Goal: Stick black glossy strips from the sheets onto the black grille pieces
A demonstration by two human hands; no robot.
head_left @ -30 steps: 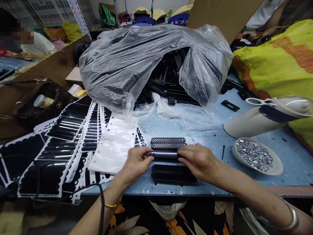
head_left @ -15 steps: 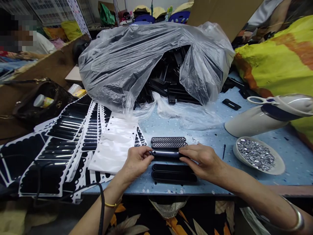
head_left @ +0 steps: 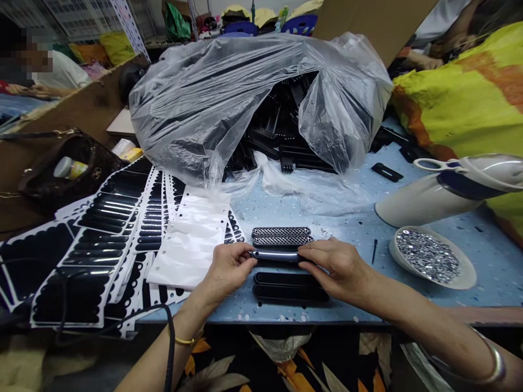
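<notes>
A glossy black strip with rounded ends (head_left: 274, 256) is stretched between my two hands. My left hand (head_left: 229, 269) pinches its left end between thumb and fingers, and my right hand (head_left: 337, 267) grips the right end, hiding that tip. Just beyond the strip lie two black pieces with a silver diamond-pattern face (head_left: 281, 232), side by side. On my side of it rest two plain black long pieces with rounded ends (head_left: 286, 294), partly covered by my right hand. Whether the strip touches anything beneath it I cannot tell.
Sheets of black stickers (head_left: 85, 272) and a white backing sheet (head_left: 192, 234) spread at left. A big plastic bag (head_left: 196, 103) of black parts stands behind. To the right are a bowl of shiny bits (head_left: 466, 272), a white jug (head_left: 412, 201) and a small black stick (head_left: 374, 251).
The strip's face has tilted slightly and catches the light differently. Both hands keep their grip in nearly the same place. At the upper right, another person's hand has shifted.
</notes>
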